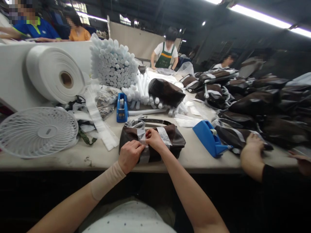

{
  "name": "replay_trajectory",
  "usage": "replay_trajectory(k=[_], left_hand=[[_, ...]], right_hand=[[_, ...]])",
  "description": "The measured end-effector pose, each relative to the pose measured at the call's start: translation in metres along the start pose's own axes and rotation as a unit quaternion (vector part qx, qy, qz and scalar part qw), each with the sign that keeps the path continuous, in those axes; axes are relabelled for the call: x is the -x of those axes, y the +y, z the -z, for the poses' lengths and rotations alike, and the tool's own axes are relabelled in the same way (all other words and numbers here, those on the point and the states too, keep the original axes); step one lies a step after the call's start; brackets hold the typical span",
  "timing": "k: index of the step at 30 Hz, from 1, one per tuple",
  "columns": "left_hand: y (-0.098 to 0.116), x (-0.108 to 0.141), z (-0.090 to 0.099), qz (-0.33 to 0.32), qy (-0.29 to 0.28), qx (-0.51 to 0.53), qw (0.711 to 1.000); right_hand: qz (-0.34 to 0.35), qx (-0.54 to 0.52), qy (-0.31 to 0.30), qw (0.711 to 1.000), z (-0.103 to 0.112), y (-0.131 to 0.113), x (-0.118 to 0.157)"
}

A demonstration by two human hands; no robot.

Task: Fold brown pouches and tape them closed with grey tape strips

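A dark brown handbag [155, 153] lies on the table right in front of me, its handle [157, 122] toward the far side. Two white wrapping strips [164, 135] cross its top. My left hand [131, 154] rests at the left strip, thumb and fingertips pressed together on it. Over the same strip, my right hand [154, 139] pinches with thumb and forefinger close to the left thumb. Whatever small piece lies between the right fingertips is hidden. A blue tape dispenser [121, 108] stands behind the bag, and another blue tape dispenser [209, 138] sits to its right.
White foam rods [114, 64] are stacked behind, with a brown bag [166, 92] on loose ones. A large white roll [51, 72] and a fan [46, 131] stand left. Piled bags [257, 97] fill the right, where a co-worker's hand [254, 145] touches one.
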State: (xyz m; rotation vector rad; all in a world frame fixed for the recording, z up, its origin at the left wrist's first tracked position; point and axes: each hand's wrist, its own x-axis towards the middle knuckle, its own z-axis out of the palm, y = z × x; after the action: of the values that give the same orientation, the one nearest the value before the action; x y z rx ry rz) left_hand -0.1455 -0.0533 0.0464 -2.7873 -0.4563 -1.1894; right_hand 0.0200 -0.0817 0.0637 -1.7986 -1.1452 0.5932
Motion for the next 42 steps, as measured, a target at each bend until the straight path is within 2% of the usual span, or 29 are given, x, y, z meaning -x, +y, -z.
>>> replay_trajectory(k=[6,10,12,15,17,20,22,26,28,31,35,39,42], left_hand=[[0.007,0.007,0.001,-0.011,-0.067,-0.014,0.998],[0.006,0.016,0.003,-0.019,-0.066,0.018,0.998],[0.005,0.019,0.004,-0.017,-0.062,0.035,0.997],[0.007,0.024,0.005,-0.009,-0.063,0.044,0.997],[0.009,0.026,0.006,-0.012,-0.059,0.038,0.997],[0.010,0.029,0.005,-0.019,-0.048,0.022,0.998],[0.009,0.031,0.004,-0.026,-0.046,0.015,0.998],[0.006,0.032,0.002,-0.040,-0.042,0.010,0.998],[0.006,0.032,0.002,-0.038,-0.042,0.011,0.998],[0.006,0.031,0.002,-0.039,-0.040,0.015,0.998],[0.007,0.030,0.003,-0.041,-0.037,0.014,0.998],[0.007,0.030,0.003,-0.040,-0.037,0.014,0.998],[0.007,0.031,0.002,-0.035,-0.036,0.020,0.999]], right_hand=[[0.040,0.062,0.028,0.997,-0.002,-0.004,0.004],[0.093,0.051,0.051,0.993,-0.002,-0.006,0.003],[0.135,0.042,0.091,0.986,0.002,-0.011,0.009],[0.243,0.063,0.158,0.955,0.011,-0.017,0.032],[0.307,0.118,0.130,0.935,0.017,-0.016,0.052],[0.356,0.213,0.037,0.909,0.022,-0.002,0.076],[0.354,0.250,0.015,0.901,0.022,0.012,0.084],[0.340,0.260,0.023,0.904,0.017,0.028,0.089],[0.330,0.263,0.027,0.906,0.017,0.024,0.089],[0.315,0.261,0.013,0.913,0.023,0.004,0.082],[0.283,0.252,-0.001,0.925,0.033,-0.020,0.047],[0.203,0.335,-0.089,0.916,0.027,-0.021,-0.001],[0.184,0.356,-0.095,0.911,0.024,-0.026,-0.023]])
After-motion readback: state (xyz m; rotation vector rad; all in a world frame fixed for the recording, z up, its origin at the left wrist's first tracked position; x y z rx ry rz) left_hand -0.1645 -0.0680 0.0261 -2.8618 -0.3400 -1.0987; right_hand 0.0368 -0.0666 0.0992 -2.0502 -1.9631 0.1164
